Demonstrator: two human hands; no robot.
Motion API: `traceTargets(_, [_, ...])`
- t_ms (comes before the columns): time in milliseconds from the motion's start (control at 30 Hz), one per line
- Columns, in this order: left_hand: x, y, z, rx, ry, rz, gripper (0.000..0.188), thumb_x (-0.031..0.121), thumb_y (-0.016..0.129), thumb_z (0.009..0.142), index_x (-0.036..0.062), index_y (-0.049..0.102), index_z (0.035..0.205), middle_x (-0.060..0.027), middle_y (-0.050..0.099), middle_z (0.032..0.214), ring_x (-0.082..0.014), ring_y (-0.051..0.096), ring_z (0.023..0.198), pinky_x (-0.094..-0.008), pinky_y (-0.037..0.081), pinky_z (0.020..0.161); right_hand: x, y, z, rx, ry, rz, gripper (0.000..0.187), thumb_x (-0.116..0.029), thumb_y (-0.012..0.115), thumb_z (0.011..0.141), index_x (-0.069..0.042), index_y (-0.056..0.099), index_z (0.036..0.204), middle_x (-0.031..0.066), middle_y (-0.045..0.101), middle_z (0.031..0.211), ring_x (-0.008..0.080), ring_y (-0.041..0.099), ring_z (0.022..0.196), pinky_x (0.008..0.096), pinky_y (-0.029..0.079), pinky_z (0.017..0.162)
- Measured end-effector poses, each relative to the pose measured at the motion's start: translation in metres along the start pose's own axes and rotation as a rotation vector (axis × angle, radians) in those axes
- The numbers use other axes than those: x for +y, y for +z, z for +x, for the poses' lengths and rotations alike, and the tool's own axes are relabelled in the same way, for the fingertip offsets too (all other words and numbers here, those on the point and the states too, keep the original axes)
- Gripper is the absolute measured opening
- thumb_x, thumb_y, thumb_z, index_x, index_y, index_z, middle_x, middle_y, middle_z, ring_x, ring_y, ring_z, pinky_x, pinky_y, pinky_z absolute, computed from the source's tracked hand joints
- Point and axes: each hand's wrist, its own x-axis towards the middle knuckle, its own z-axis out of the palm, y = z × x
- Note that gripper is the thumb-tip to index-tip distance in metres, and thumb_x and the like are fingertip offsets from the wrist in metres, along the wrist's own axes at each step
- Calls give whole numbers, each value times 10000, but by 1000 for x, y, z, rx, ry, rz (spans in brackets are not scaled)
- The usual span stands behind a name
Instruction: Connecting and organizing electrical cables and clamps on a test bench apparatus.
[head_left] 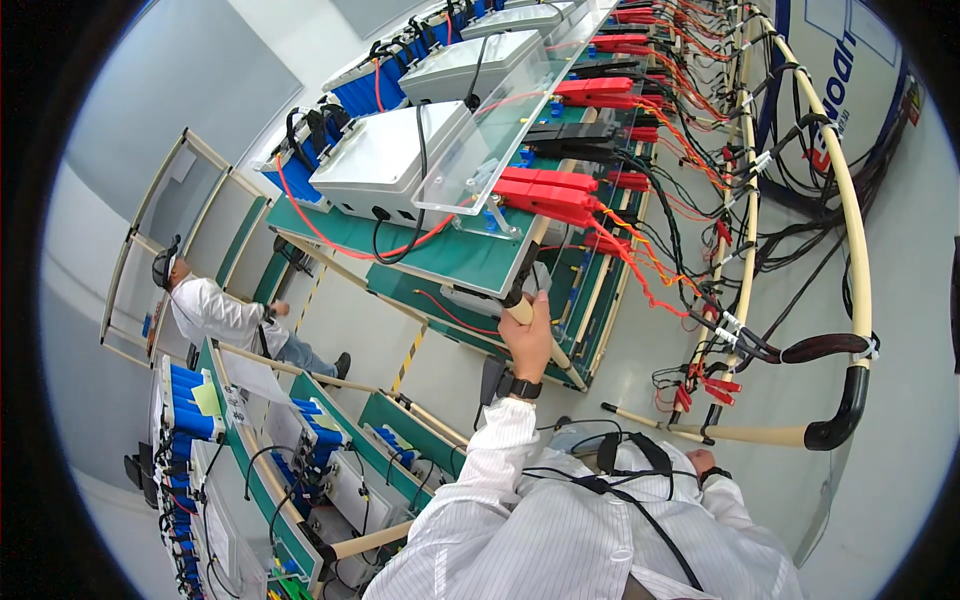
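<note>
My left hand (529, 342), with a dark watch on its wrist, is closed around a beige pipe (519, 309) at the near corner of a green-topped rack (455, 258). A black joint caps the pipe just above my fingers. Over this corner stands a white box (392, 160) with black and red cables. Beside it, a clear plastic sheet (478, 150) sits near large red clamps (548, 195) and black clamps (572, 140). My right hand (703, 462) hangs low by my body, near a lower pipe; its fingers are too small and hidden to read.
To the right, a beige pipe frame (855, 240) carries bundled black cables. Red clips (722, 386) hang low near the floor. Another rack with blue battery packs (192, 400) stands at the lower left. A person in a white coat (215, 310) stands farther left.
</note>
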Motion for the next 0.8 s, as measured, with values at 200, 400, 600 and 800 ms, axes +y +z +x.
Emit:
traceTargets(200, [2, 2, 1, -18, 1, -21, 152, 87, 609, 868, 48, 465, 840, 3, 490, 678, -70, 472, 571, -223, 394, 517, -2, -1, 5, -27, -56, -58, 401, -411, 634, 734, -21, 695, 799, 198, 667, 828, 337, 641, 826, 390, 494, 765])
traceTargets(400, [0, -1, 0, -6, -1, 13, 157, 94, 612, 869, 47, 464, 844, 2, 489, 675, -69, 474, 571, -228, 398, 522, -3, -4, -1, -71, -25, -27, 397, -414, 623, 741, -28, 692, 800, 188, 669, 838, 339, 644, 828, 396, 498, 752])
traceTargets(600, [5, 3, -1, 18, -2, 2, 183, 129, 623, 874, 26, 495, 793, 10, 506, 656, -58, 459, 578, -227, 385, 517, 4, 1, 3, 6, -2, -22, 404, -426, 626, 730, -34, 691, 803, 186, 669, 835, 339, 644, 828, 405, 497, 753])
traceTargets(800, [4, 3, -1, 23, -6, -27, 199, 142, 623, 875, 19, 509, 767, 10, 518, 638, -57, 460, 564, -232, 384, 511, -4, -5, 4, -42, -29, -44, 403, -416, 623, 737, -23, 688, 796, 191, 666, 815, 346, 639, 818, 406, 494, 763])
